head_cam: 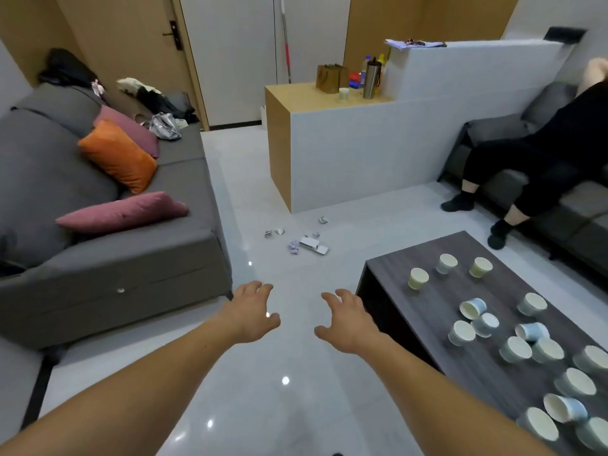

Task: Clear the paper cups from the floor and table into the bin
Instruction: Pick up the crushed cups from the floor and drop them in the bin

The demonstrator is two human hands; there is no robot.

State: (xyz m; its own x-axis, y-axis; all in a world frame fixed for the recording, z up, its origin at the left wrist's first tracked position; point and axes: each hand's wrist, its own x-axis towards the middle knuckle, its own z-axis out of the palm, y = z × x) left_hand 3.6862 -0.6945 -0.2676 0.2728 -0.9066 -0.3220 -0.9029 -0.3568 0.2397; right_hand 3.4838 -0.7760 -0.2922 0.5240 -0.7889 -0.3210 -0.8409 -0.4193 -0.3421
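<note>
**Left hand (251,312) and right hand (348,320) empty beside the coffee table (437,311)**

Both hands outstretched palm-down over the floor left of the coffee table, fingers spread and loosely bent, gripping nothing. Right hand nearer the table's left edge, not touching it. Paper cups (513,348): scattered across the tabletop, most upright, a few on their sides, all to the right of both hands and out of contact. Crumpled cups (292,246): on the floor beyond the table's far left corner, beside a flat white box (314,245), well ahead of the fingertips. Grey sofa (98,258): across the floor, left of the table.
</note>
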